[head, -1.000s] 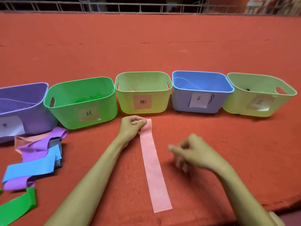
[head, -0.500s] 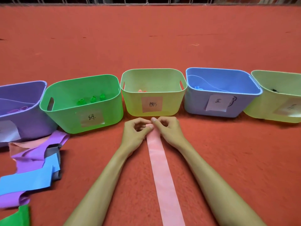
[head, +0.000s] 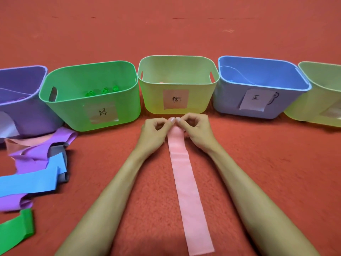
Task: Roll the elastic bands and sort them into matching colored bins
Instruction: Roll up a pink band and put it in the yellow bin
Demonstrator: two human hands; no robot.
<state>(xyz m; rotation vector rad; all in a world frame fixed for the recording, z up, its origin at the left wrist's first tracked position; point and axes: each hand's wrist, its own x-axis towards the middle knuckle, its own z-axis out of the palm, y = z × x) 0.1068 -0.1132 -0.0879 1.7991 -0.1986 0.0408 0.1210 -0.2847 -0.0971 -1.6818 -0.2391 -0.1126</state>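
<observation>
Red-orange felt-like cloth (head: 258, 163) covers the whole surface and fills the view to the far edge; nothing of the room beyond it shows. Five plastic bins stand in a row across the middle: a purple bin (head: 24, 111) at the far left, then a green bin (head: 73, 111), a yellow-green bin (head: 153, 100), a blue bin (head: 228, 104), and a second yellow-green bin (head: 302, 111) cut off at the right edge. Each visible front carries a paper label with handwriting. Three small green rolls (head: 103, 91) lie inside the green bin. A long, flat pink band (head: 186, 182) lies on the cloth, running from the bottom of the view straight up to just in front of the middle yellow-green bin, which bears a pink label (head: 176, 99). Its far end is curled over into a small fold. The left hand (head: 155, 133) and right hand (head: 197, 130) both pinch that far end, fingers curled, fingertips meeting above it. At the left, a loose pile of bands (head: 36, 163) in purple, blue, grey, peach and green sprawls in front of the purple bin.
</observation>
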